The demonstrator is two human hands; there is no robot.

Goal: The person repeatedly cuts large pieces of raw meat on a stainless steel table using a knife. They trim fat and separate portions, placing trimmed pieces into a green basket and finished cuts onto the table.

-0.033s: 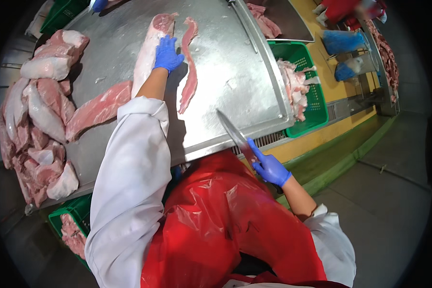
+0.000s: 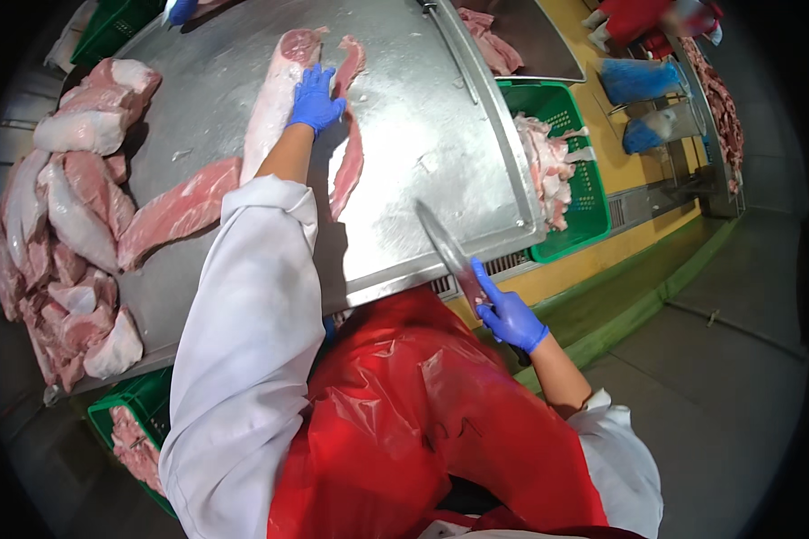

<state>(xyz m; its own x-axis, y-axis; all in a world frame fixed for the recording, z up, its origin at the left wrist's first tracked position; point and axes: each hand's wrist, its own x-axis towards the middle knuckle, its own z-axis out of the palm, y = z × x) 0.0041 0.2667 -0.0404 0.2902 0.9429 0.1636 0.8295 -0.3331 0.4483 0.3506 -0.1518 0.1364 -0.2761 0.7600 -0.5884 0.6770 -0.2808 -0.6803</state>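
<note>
A long pale pork loin lies on the steel table. My blue-gloved left hand rests on it near its far end, fingers spread. A narrow meat strip lies just right of that hand, partly behind it. My gloved right hand grips a knife near the front right edge, its blade pointing up-left over the steel. A red slab lies left of the loin, beside a pile of several meat pieces.
Green crates with meat stand at right and lower left. Another gloved hand is at the top edge. A long rod lies by the table's right rim. Another person in red is at upper right, near blue bags.
The knife and my right hand have shifted slightly to the right. My left hand stays on the loin, almost unmoved; the strip's upper end appears slightly further left.
</note>
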